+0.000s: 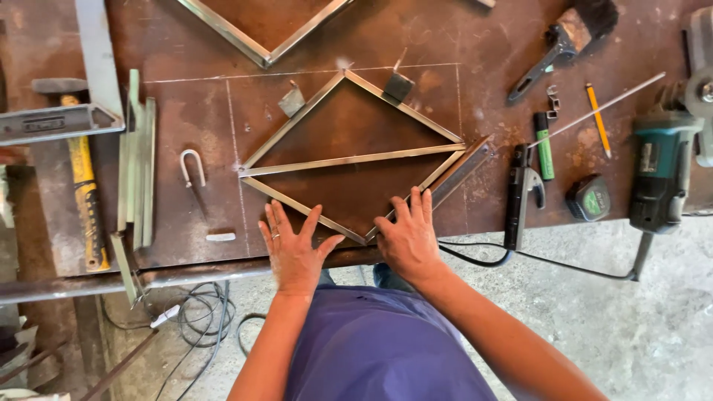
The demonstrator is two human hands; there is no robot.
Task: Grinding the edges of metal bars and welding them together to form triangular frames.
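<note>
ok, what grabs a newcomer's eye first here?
The diamond-shaped metal frame at the middle of the rusty steel table, with the left hand and right hand pressed flat on its near corner. Then the teal angle grinder at the right edge.

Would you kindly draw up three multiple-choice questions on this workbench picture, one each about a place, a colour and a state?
1. Where does the pencil lie?
A. right of the frame
B. inside the frame
C. on the floor

2. What colour is the hammer handle?
A. red
B. yellow and black
C. white

3. How do the hands meet the diamond-shaped metal frame?
A. clenched around it
B. flat with fingers spread
C. lifted clear of it

Answers:
1 A, it lies on the table near the green marker.
2 B, the handle is yellow with a black grip.
3 B, left hand and right hand press open-palmed at the frame's lower edge.
</note>
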